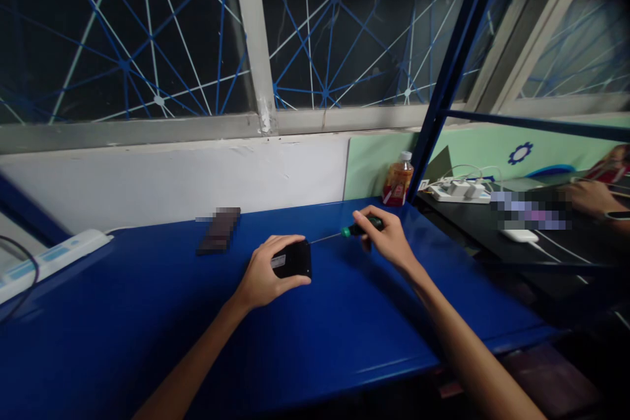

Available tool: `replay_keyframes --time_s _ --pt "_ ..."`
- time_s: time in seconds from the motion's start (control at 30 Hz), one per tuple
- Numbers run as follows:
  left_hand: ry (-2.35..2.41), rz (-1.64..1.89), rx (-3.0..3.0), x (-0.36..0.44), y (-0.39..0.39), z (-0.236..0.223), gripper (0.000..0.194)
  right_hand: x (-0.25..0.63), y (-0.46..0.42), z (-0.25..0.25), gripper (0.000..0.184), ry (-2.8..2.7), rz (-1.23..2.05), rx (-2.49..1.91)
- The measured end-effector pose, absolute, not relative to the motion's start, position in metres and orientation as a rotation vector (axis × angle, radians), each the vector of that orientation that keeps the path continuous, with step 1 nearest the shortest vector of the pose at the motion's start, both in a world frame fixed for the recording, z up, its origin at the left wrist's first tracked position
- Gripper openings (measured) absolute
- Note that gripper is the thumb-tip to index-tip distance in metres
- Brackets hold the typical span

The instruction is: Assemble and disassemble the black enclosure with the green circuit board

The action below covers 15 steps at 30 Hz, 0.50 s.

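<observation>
A small flat black case (298,260) with a pale label on its face is on the blue table. My left hand (268,272) grips it, thumb along the near edge and fingers over the far edge. In my right hand (386,233) is a screwdriver (350,231) with a black and green handle, the fingers wrapped round it. Its thin metal shaft points left, and the tip meets or nearly meets the case's far right corner; exact contact is too small to tell. A small screw or hole shows at the near right corner.
A dark, partly blurred flat object (216,236) lies behind the case. A drink bottle (398,178) stands at the back right by a blue post (440,79). At left is a white power strip (54,259). Another person's hand (588,198) is over the black table (462,230) to the right.
</observation>
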State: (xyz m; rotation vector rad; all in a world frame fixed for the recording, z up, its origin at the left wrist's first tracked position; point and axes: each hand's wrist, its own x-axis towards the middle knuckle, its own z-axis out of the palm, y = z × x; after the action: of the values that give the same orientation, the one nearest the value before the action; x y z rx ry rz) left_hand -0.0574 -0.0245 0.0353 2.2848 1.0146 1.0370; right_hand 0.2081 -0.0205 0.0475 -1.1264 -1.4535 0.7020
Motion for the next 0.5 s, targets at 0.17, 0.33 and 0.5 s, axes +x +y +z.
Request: replay_keyframes --time_s 0.17,0.33,0.5 --pt "1.039 0.952 2.386 -0.06 -0.019 0.026 0.063 0.23 -0.01 0.042 0.039 -1.686 1.028 -1.202" --pt "1.096 0.835 2.498 -0.057 -0.016 0.015 0.067 0.243 0.005 0.026 0.04 -1.997 1.444 -1.262" --pt "1.108 0.78 2.535 -0.055 -0.013 0.01 0.072 0.235 0.02 0.019 0.04 -2.182 1.16 -1.255"
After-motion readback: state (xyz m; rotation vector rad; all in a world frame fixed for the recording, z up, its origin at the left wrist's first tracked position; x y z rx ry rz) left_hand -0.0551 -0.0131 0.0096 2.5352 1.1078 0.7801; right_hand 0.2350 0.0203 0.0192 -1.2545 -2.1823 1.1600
